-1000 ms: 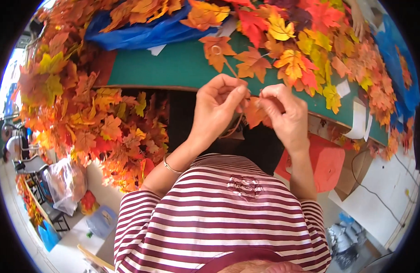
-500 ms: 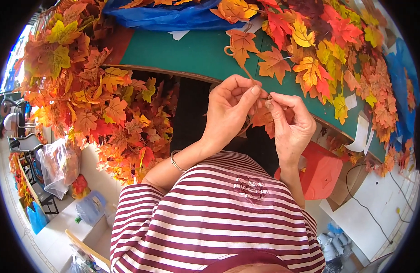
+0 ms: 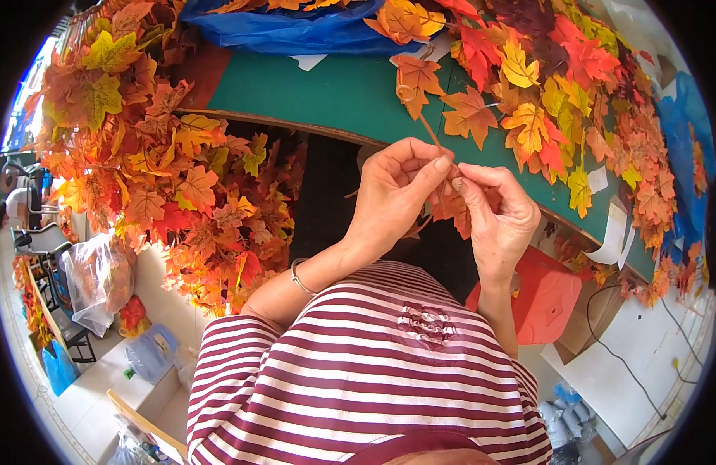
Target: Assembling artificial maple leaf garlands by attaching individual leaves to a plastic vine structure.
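My left hand (image 3: pixel 401 190) is closed, thumb and fingers pinching a thin brown artificial vine (image 3: pixel 429 130). The vine runs up past the fingers toward a curled tendril and an orange-brown cloth leaf (image 3: pixel 420 75) over the table. Close against the left fingertips, my right hand (image 3: pixel 504 213) pinches the vine too, with its thumb and forefinger together. The exact spot between the fingertips is too small to make out. Below the hands hangs another orange leaf (image 3: pixel 452 208), partly covered by the fingers.
A green-topped table (image 3: pixel 319 93) carries a blue plastic bag (image 3: pixel 288 31) and heaped red, orange and yellow leaves (image 3: pixel 528 116). A dense leaf bundle (image 3: pixel 164 178) hangs on the left. A red plastic stool (image 3: pixel 548 298) stands at the right; a clear bag (image 3: pixel 98 279) sits far left.
The hands stay pinched together, with only small finger movements. The vine's upper part and its curled tendril have shifted slightly to the right, and the lower loop shows less.
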A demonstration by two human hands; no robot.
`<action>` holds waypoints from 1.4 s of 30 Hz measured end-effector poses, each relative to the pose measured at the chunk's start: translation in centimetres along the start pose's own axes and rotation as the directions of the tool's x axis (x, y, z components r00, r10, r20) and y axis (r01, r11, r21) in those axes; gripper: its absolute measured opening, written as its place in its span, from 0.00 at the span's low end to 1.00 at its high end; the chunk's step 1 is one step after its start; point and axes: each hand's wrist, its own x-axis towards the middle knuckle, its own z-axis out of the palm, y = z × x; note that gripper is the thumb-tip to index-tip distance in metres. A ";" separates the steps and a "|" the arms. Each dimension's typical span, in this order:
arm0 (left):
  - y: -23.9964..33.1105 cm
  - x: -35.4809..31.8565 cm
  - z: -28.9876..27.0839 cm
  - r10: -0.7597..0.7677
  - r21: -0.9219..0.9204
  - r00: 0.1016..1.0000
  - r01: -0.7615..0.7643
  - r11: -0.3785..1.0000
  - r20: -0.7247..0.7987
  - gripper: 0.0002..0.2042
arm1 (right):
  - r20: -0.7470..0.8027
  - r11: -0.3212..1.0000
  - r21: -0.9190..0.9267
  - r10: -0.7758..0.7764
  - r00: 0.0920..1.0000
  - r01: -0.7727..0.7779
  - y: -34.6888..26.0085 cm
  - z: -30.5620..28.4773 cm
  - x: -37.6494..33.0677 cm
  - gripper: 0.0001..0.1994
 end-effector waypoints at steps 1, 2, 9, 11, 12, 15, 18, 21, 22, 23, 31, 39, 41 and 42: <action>0.0 0.0 0.0 -0.013 -0.011 1.000 0.013 1.000 0.002 0.07 | -0.008 0.996 0.052 0.072 0.997 -0.071 -0.1 0.0 -0.1 0.05; 0.1 0.0 0.1 -0.009 -0.011 1.000 0.009 1.000 0.003 0.07 | -0.008 0.996 0.052 0.068 0.998 -0.067 0.0 -0.1 0.0 0.05; -0.2 0.2 0.6 -0.050 0.086 0.998 0.048 0.995 0.026 0.07 | 0.047 0.999 0.012 0.042 0.998 -0.043 0.4 -1.4 0.0 0.04; -0.5 0.5 0.7 -0.040 0.114 0.999 0.037 0.993 0.026 0.07 | 0.046 0.990 0.068 0.123 0.991 -0.126 0.9 -1.4 0.3 0.03; -0.5 0.5 0.6 -0.059 0.104 0.998 0.056 0.993 0.022 0.07 | 0.052 0.985 0.097 0.139 0.989 -0.144 1.4 -1.2 0.3 0.03; -0.9 -0.1 0.8 -0.055 0.094 0.998 0.052 0.994 0.035 0.07 | 0.030 0.974 0.148 0.168 0.985 -0.170 1.2 -1.4 -0.1 0.03; -0.8 0.1 0.9 0.148 0.306 0.987 -0.162 0.938 0.068 0.10 | 0.038 0.982 0.047 0.180 0.983 -0.182 0.4 -1.7 0.2 0.03; -1.3 -0.4 0.5 0.156 0.433 0.987 -0.154 0.888 0.032 0.11 | 0.112 0.943 0.196 0.250 0.962 -0.268 1.3 -1.4 -0.3 0.03; -1.7 -0.6 0.4 0.200 0.452 0.979 -0.193 0.871 0.033 0.12 | 0.129 0.935 0.212 0.262 0.956 -0.285 1.4 -1.5 -0.3 0.03; -2.0 -0.6 0.8 0.219 0.493 0.975 -0.213 0.843 0.045 0.12 | 0.120 0.928 0.246 0.258 0.959 -0.281 1.7 -1.8 -0.4 0.02; -2.7 -1.2 0.6 0.368 0.783 0.925 -0.294 0.549 0.089 0.14 | 0.195 0.986 0.062 0.139 0.971 -0.154 2.5 -1.6 -0.1 0.04; -3.0 -0.4 2.6 0.444 0.818 0.837 -0.481 0.315 0.321 0.14 | 0.282 0.862 0.360 0.265 0.922 -0.357 4.6 -3.5 0.3 0.03; -3.1 -0.5 2.5 0.324 0.772 0.913 -0.389 0.503 0.249 0.20 | 0.385 0.852 0.390 0.193 0.902 -0.349 4.6 -5.0 1.5 0.03; -2.8 -1.1 2.7 0.162 0.694 0.973 -0.230 0.683 0.163 0.22 | 0.432 0.864 0.358 0.184 0.883 -0.355 3.8 -6.0 1.9 0.03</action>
